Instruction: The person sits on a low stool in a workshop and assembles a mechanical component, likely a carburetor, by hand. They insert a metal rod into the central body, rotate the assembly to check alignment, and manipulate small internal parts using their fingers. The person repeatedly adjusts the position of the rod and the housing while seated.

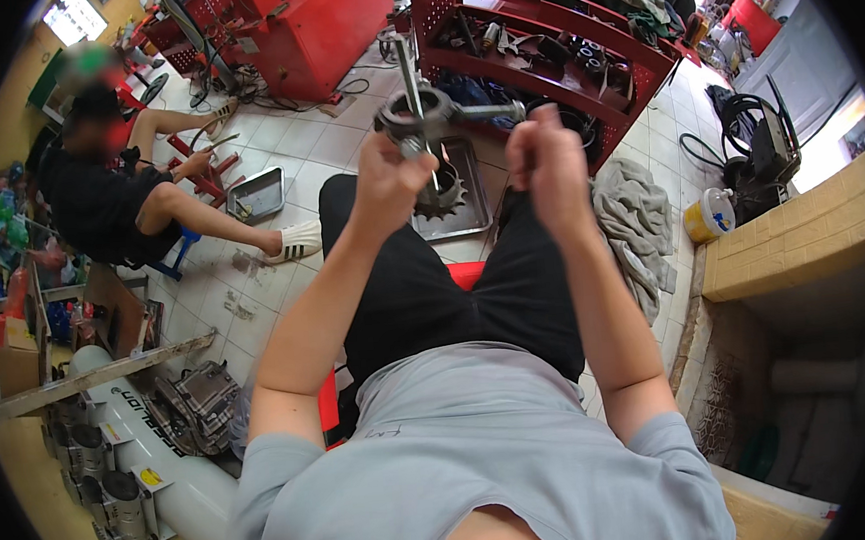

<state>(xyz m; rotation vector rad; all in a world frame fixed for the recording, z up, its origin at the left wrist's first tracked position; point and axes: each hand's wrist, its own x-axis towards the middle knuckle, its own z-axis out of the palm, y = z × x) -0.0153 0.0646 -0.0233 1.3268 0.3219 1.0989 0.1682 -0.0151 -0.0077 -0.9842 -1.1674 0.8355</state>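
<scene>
I sit on a red stool and hold a grey metal tool (420, 113), a ring-shaped clamp with a long screw rod and a side handle, up in front of me. My left hand (389, 178) grips its lower shaft. My right hand (545, 152) is closed by the end of the side handle. Just below the tool hangs a toothed steel sprocket (439, 195); I cannot tell whether it is attached. Beneath it, a flat metal tray (477, 217) lies on the tiled floor between my knees.
A red shelf rack (578, 54) packed with tools and parts stands ahead. A grey rag (634, 216) and a yellow can (707, 219) lie right. Another person (111, 192) sits left beside a small tray (257, 194). A white tank (154, 450) lies lower left.
</scene>
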